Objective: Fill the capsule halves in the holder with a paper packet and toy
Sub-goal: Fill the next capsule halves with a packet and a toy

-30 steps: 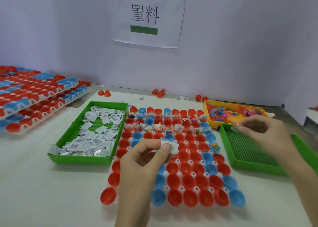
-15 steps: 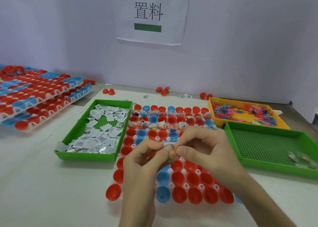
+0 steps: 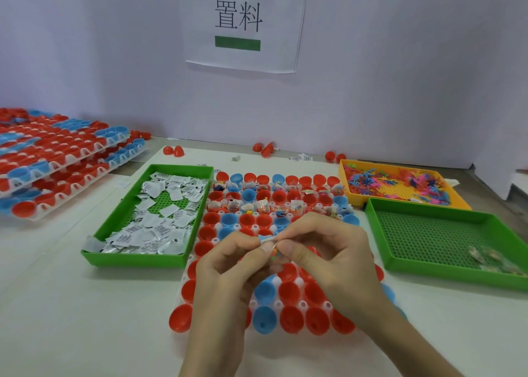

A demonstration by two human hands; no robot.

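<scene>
The paper packet [image 3: 267, 239] and the small bagged toy [image 3: 275, 255] were pinched together between the fingertips of the left hand [image 3: 228, 262] and right hand [image 3: 328, 251], just above the holder [image 3: 278, 303] of red and blue capsule halves [image 3: 290, 291]. A green tray [image 3: 134, 259] of packets sat just beside it on the left.

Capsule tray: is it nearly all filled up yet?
Not yet. A few far capsule halves already hold packets and toys. The left hand and right hand pinch a paper packet and a toy together above the holder. The near red and blue halves are empty.
</scene>
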